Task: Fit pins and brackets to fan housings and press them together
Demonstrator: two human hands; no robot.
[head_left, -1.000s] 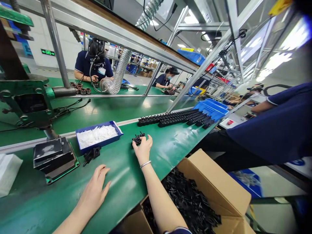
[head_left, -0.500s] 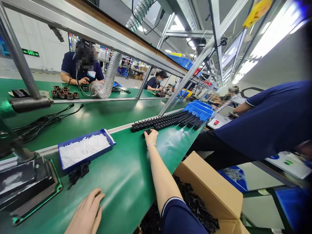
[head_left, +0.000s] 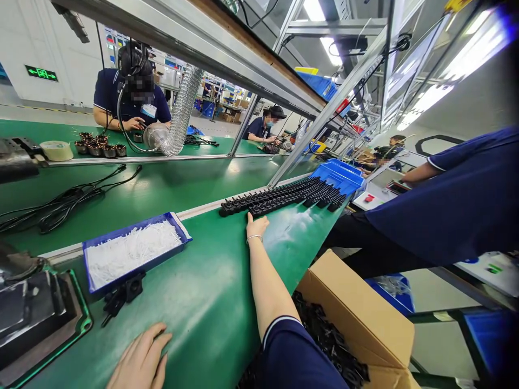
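Reaching across the green tabletop [head_left: 211,302], the right hand [head_left: 256,224] lay with its fingers [head_left: 250,217] stretched out against the near end of the rows of black parts [head_left: 284,197] lined up along the far edge; whether a part sat under the fingers could not be told. Left hand [head_left: 140,362] rested flat and empty at the near edge, fingers loosely together. Step judged: adding to or squaring up the row. Next move would call for fresh parts from the cardboard box [head_left: 365,319] below the near right edge. Blue tray [head_left: 91,251] of white pieces sat left of centre, a loose black part [head_left: 119,297] touching its near side.
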